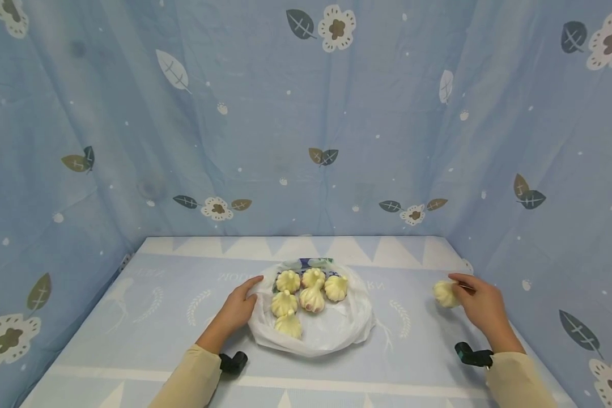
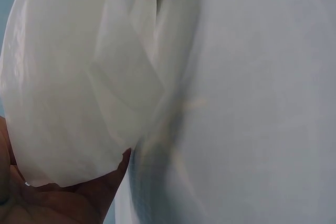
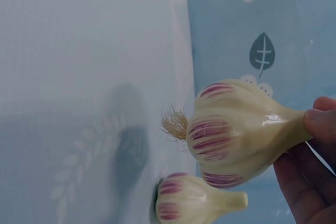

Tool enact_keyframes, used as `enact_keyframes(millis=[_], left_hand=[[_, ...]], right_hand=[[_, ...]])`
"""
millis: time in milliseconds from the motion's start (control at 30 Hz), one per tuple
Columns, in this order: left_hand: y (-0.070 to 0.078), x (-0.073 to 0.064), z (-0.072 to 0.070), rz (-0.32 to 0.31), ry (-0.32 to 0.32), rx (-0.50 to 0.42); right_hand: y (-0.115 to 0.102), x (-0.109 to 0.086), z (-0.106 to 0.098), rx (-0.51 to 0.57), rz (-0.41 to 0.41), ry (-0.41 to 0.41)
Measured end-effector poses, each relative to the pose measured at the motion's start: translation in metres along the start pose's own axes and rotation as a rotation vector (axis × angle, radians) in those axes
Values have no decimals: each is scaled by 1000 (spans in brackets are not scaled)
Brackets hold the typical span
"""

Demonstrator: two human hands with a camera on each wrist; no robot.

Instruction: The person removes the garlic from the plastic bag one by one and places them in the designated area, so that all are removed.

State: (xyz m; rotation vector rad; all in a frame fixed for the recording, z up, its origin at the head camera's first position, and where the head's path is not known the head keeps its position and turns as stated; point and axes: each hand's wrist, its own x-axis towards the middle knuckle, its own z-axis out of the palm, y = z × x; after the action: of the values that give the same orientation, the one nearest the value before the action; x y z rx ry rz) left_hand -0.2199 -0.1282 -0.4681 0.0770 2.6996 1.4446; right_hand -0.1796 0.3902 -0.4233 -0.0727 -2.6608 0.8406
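Observation:
A white plastic bag (image 1: 318, 340) with its mouth spread wide lies at the middle of the table. Several garlic bulbs (image 1: 312, 299) sit inside it. My left hand (image 1: 237, 306) rests against the bag's left side, finger and thumb apart; in the left wrist view the white plastic (image 2: 79, 87) covers part of that hand. Over at the right, my right hand (image 1: 481, 303) pinches a garlic bulb (image 3: 236, 129) by its neck, roots pointing away from the fingers. Below it, a second garlic bulb (image 3: 184, 200) shows in the right wrist view.
A pale blue patterned cloth (image 1: 148, 340) covers the table. Blue floral curtains (image 1: 285, 113) stand at the back and both sides, the right one (image 1: 556, 255) close beside my right hand. Blue and green print (image 1: 316, 263) shows at the bag's far edge.

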Motion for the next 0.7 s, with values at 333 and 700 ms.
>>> enact_keyframes(millis=[333, 700], left_hand=[[-4, 2, 0, 10, 1, -3], [-6, 7, 0, 0, 15, 8]], right_hand=[[13, -4, -4, -29, 16, 7], [22, -6, -6, -72, -1, 12]])
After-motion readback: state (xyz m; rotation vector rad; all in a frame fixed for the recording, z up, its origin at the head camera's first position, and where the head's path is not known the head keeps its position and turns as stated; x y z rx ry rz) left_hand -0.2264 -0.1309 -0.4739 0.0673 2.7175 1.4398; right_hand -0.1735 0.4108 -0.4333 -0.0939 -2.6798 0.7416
